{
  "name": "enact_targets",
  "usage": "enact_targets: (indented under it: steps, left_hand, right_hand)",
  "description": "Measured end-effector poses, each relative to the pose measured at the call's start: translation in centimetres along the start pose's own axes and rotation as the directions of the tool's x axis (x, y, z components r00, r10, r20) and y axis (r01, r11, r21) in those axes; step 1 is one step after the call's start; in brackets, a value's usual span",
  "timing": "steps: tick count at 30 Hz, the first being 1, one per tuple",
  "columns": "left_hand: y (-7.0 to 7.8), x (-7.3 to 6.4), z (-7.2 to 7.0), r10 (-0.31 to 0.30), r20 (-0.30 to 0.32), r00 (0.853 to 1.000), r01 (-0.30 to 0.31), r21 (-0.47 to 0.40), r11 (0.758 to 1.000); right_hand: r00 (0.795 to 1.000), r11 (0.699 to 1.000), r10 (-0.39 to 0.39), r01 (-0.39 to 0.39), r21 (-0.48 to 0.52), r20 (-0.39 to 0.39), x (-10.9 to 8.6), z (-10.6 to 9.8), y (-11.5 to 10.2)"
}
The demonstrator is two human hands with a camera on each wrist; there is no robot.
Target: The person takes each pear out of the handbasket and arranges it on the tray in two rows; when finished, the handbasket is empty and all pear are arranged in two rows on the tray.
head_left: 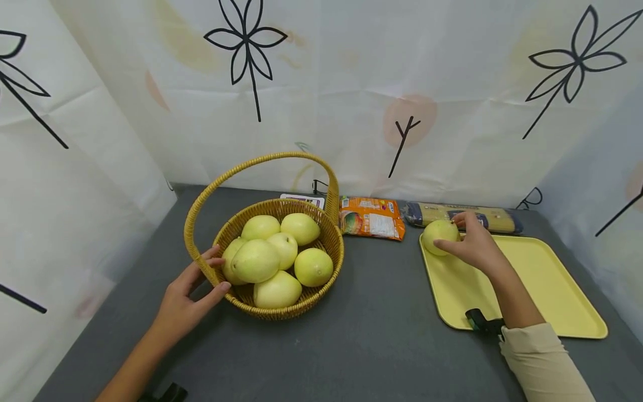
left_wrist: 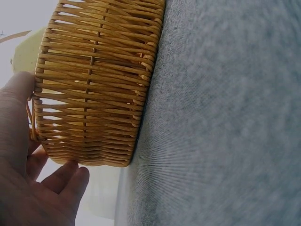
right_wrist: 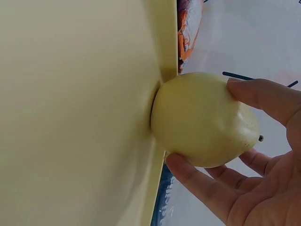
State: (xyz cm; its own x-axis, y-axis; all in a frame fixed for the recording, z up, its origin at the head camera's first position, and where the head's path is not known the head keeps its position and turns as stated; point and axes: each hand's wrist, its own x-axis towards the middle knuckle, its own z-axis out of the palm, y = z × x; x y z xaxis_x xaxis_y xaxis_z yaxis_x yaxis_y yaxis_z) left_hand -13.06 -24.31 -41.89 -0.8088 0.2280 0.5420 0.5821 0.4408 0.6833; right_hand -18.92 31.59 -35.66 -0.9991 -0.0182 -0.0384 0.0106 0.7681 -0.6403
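A yellow-green pear (right_wrist: 202, 120) is held in my right hand (head_left: 472, 244), thumb on one side and fingers on the other. It is at the far left corner of the yellow tray (head_left: 547, 285), its underside at the tray's surface in the right wrist view. My left hand (head_left: 188, 301) holds the rim of the wicker basket (left_wrist: 94, 84) on its left side, by the foot of the tall handle (head_left: 201, 207). Several more pears (head_left: 256, 261) are heaped inside the basket. Part of the left fingers is hidden behind the basket's side.
Behind the basket and tray lie an orange packet (head_left: 373, 218), a long pack of noodles (head_left: 462, 216) and a white-and-purple packet (head_left: 303, 200) partly hidden by the basket. A patterned cloth (head_left: 341, 100) hangs around the back and sides of the grey table (head_left: 361, 346).
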Motion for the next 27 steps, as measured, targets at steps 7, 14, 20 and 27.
enact_targets:
  steps: [7, 14, 20, 27]
  left_hand:
    - [-0.3, -0.1, 0.0, 0.022, -0.006, 1.0, -0.022, -0.01, 1.0]
    - [0.0, -0.1, -0.1, 0.006, 0.012, 1.0, -0.005, -0.021, 1.0]
    - [0.0, 0.0, -0.2, 0.014, 0.017, 1.0, -0.014, -0.021, 1.0]
    - [-0.2, -0.1, -0.2, -0.025, 0.022, 0.999, 0.026, -0.038, 0.999]
  right_hand:
    - [1.0, 1.0, -0.002, 0.002, -0.004, 0.019, 0.0, 0.1, 0.0]
    - [0.999, 1.0, -0.003, 0.003, 0.001, 0.038, 0.0, 0.3, 0.2]
    - [0.998, 0.998, -0.058, 0.058, -0.002, 0.038, -0.1, 0.0, -0.1]
    - [0.953, 0.964, -0.251, 0.23, -0.136, -0.171, -1.1, 1.1, -2.7]
